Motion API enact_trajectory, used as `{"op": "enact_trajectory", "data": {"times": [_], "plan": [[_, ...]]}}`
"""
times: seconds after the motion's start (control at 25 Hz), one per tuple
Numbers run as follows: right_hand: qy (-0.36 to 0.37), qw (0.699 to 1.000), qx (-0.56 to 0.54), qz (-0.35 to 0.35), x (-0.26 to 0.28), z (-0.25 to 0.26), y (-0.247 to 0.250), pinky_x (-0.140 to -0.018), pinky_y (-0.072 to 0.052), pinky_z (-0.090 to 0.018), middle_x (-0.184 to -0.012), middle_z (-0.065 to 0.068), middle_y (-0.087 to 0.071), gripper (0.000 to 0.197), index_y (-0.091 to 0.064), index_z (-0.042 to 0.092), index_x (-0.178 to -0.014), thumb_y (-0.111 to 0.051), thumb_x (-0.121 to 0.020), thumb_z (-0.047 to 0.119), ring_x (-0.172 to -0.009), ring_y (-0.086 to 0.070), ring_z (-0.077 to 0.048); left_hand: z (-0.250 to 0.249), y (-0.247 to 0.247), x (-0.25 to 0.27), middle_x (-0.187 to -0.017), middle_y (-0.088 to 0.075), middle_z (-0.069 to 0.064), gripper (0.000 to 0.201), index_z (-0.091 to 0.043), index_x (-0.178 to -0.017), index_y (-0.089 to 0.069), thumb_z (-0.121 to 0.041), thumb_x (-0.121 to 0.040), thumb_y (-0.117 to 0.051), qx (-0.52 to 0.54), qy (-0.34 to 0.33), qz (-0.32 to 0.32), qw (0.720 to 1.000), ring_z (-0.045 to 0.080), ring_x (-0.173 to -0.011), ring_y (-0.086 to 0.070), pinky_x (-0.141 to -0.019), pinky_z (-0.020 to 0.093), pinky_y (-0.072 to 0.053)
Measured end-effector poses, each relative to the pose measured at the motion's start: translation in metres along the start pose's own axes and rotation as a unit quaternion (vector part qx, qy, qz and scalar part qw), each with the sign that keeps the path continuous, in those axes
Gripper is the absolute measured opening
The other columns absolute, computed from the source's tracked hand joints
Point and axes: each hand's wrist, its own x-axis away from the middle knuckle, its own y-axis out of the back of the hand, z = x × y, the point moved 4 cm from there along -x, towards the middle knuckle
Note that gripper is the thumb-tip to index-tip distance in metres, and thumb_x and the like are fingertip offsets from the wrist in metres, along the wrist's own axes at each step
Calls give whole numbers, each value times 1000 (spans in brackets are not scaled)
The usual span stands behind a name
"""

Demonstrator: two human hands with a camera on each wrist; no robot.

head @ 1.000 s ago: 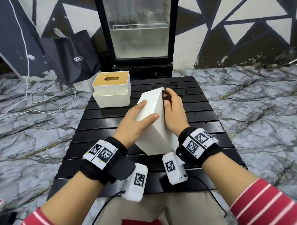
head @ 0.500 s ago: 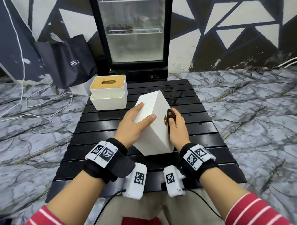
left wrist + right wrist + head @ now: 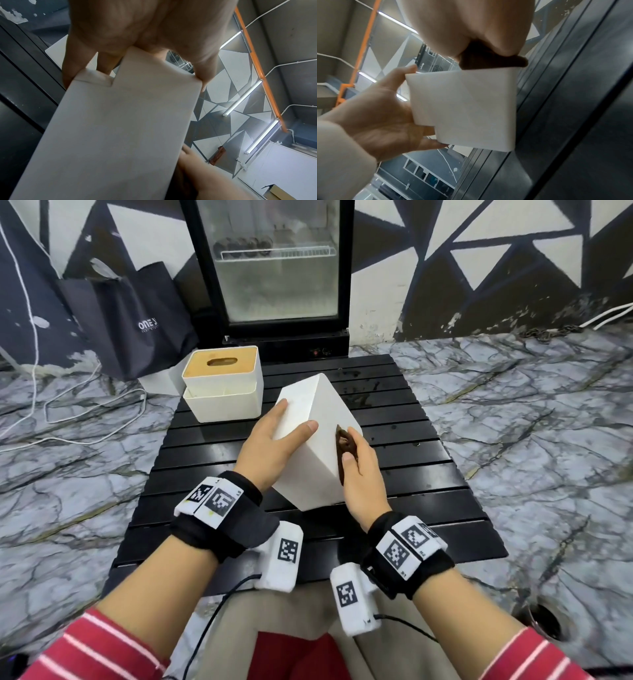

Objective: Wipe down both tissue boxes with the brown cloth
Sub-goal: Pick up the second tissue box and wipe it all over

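Observation:
A plain white tissue box (image 3: pixel 320 446) stands tilted on one edge at the middle of the black slatted table (image 3: pixel 404 474). My left hand (image 3: pixel 274 448) grips its left side, thumb across the top edge, fingers on the far face; the same white tissue box (image 3: pixel 120 128) fills the left wrist view. My right hand (image 3: pixel 358 470) presses a brown cloth (image 3: pixel 342 446) flat against the box's right face. From the right wrist the brown cloth (image 3: pixel 489 60) shows bunched under the palm on the white tissue box (image 3: pixel 467 106). A second tissue box (image 3: pixel 222 385), white with a wooden slotted lid, sits at the table's far left.
A glass-door fridge (image 3: pixel 274 268) stands behind the table. A dark shopping bag (image 3: pixel 137 320) leans on the wall at the left, with white cables (image 3: pixel 85 419) trailing over the marble floor. Wet marks (image 3: pixel 363 392) show on the far slats.
My right hand with the cloth has slid from the box's far top edge down its right face toward me. The left hand keeps its hold, and the box stays tilted.

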Motion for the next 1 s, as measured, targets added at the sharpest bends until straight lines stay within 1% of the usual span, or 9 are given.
{"op": "enact_trajectory", "data": {"times": [0.12, 0.28, 0.4, 0.48, 0.64, 0.8, 0.88, 0.96, 1.0], "plan": [[-30, 999, 8, -18, 6, -3, -1, -107, -21, -25, -142, -5, -32, 45, -31, 20, -139, -34, -96, 11, -131, -31, -17, -1, 0, -1, -148, -35, -8, 92, -30, -145, -29, -61, -65, -61, -3, 1, -1, 1000, 13, -130, -40, -110, 35, -33], [7, 1000, -8, -14, 10, 13, -9, -110, -21, -28, -139, -2, -34, 45, -32, 22, -138, -34, -95, 11, -129, -30, -16, -2, -1, -4, -149, -33, -7, 87, -30, -147, -27, -57, -74, -66, -12, -6, 11, 1000, 14, -132, -37, -111, 35, -32], [15, 1000, -24, -10, 12, 12, -7, -108, -21, -23, -139, 0, -35, 44, -33, 23, -138, -34, -95, 11, -130, -31, -13, -3, -2, -3, -148, -37, -8, 105, -33, -146, -26, -73, -57, -65, -7, -14, 23, 1000, 14, -131, -40, -110, 39, -34], [6, 999, -32, -14, 14, 13, -6, -109, -22, -26, -139, 0, -35, 44, -33, 23, -138, -35, -95, 11, -130, -31, -13, -2, -2, -3, -146, -40, -8, 111, -33, -144, -27, -80, -50, -64, -4, -19, 30, 999, 15, -130, -43, -109, 41, -35], [62, 998, -31, 7, 12, 31, -15, -111, -22, -29, -139, 0, -35, 44, -32, 21, -137, -36, -95, 11, -129, -30, -12, -5, -2, -3, -149, -33, -5, 107, -24, -147, -24, -69, -58, -64, -17, -12, 32, 999, 14, -132, -37, -111, 36, -32], [92, 995, -31, 14, 4, 33, -15, -111, -24, -32, -138, -1, -39, 43, -33, 20, -137, -38, -95, 12, -128, -31, -9, -7, -1, 0, -147, -36, -3, 104, -21, -146, -25, -67, -60, -63, -5, -10, 33, 999, 15, -131, -40, -111, 37, -33], [83, 996, -34, 12, 6, 28, -13, -112, -25, -34, -137, 0, -38, 44, -32, 22, -137, -38, -95, 13, -128, -32, -10, -7, -2, 1, -138, -45, -8, 91, -23, -141, -33, -62, -66, -67, 1, -2, 41, 999, 10, -123, -46, -103, 28, -39], [89, 995, -30, 12, 11, 29, -13, -111, -26, -35, -136, 1, -37, 44, -32, 22, -137, -38, -95, 11, -127, -32, -10, -10, -4, 3, -111, -54, -18, 39, -35, -113, -46, -44, -81, -68, -5, -11, 52, 999, -8, -100, -54, -81, 9, -43], [101, 994, -26, 14, 12, 32, -13, -111, -26, -34, -136, 1, -38, 43, -33, 22, -136, -38, -95, 10, -126, -31, -9, -15, -7, 4, -98, -50, -24, 23, -39, -97, -45, -33, -86, -65, -11, -22, 60, 998, -18, -86, -54, -71, 2, -42]]}}
